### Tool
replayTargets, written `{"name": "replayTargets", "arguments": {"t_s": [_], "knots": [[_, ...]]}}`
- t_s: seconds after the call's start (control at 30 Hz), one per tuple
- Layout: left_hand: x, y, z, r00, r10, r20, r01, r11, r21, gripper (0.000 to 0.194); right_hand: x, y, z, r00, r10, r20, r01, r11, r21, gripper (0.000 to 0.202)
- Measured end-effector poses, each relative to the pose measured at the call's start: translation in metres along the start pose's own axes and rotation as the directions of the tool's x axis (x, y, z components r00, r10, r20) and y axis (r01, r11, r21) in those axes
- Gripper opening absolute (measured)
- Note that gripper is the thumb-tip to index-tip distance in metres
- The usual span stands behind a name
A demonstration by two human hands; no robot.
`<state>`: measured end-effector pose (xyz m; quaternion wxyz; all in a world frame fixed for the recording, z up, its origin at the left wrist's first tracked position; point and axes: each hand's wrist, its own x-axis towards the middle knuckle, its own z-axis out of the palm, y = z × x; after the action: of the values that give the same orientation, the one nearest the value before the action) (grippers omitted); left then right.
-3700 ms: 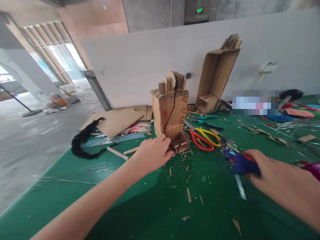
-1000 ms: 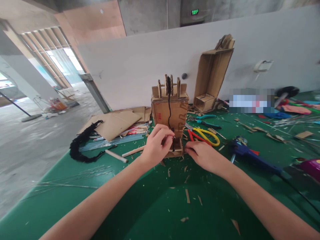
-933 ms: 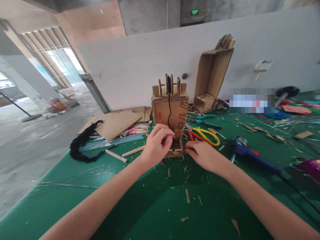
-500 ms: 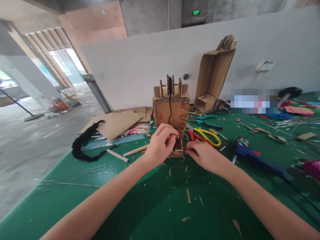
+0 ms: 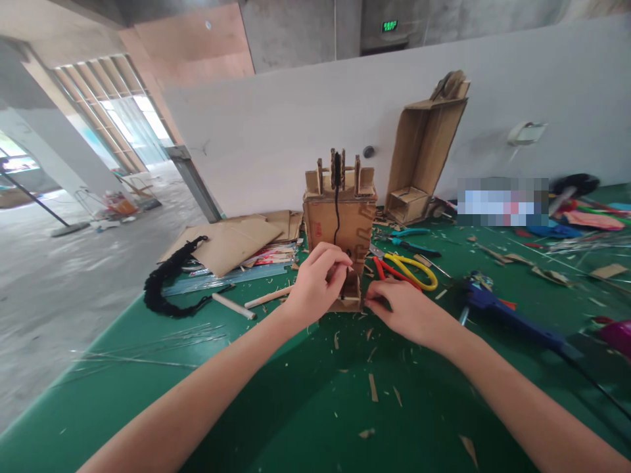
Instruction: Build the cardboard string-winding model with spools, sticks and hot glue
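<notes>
A cardboard model stands upright on the green table, with slotted cardboard uprights and a wheel on top. From the wheel a black cord hangs down its front and disappears behind my left hand. That hand is closed in a pinch in front of the model, above its small open box-shaped base; whatever is between the fingertips is hidden. At the base's lower right corner, my right hand has thumb and forefinger pressed together, and I cannot make out what they hold.
Yellow-handled scissors, red-handled pliers and a blue glue gun lie to the right. A tall cardboard frame leans on the wall behind. Leftward are wooden sticks, a black braided bundle and cardboard sheets.
The view has shifted slightly. Both hands keep nearly the same pinched positions at the model, and the cord still hangs down its front.
</notes>
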<state>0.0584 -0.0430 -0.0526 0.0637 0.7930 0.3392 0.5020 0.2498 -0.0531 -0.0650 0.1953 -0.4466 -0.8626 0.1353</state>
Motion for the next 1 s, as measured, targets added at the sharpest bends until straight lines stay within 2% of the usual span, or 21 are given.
{"name": "replayTargets", "arguments": {"t_s": [0.13, 0.33, 0.57, 1.0], "knots": [[-0.0012, -0.0040, 0.0012, 1.000, -0.012, -0.006, 0.012, 0.999, -0.038, 0.015, 0.0001, -0.0027, -0.0019, 0.999, 0.032, 0.034, -0.031, 0.999, -0.035, 0.028], [-0.0016, -0.0074, 0.0020, 0.998, -0.057, -0.040, 0.056, 0.998, -0.043, 0.013, 0.0020, -0.0074, -0.0035, 0.997, 0.038, 0.065, -0.034, 0.997, -0.064, 0.024], [0.0002, -0.0066, 0.0002, 0.996, -0.086, -0.013, 0.086, 0.996, -0.023, 0.014, 0.0022, -0.0057, -0.0031, 0.997, 0.056, 0.047, -0.054, 0.998, -0.031, 0.020], [-0.0005, -0.0085, 0.0011, 0.997, -0.071, -0.012, 0.071, 0.997, 0.001, 0.014, 0.0012, -0.0028, 0.0025, 0.999, 0.042, 0.010, -0.042, 0.998, -0.036, 0.014]]}}
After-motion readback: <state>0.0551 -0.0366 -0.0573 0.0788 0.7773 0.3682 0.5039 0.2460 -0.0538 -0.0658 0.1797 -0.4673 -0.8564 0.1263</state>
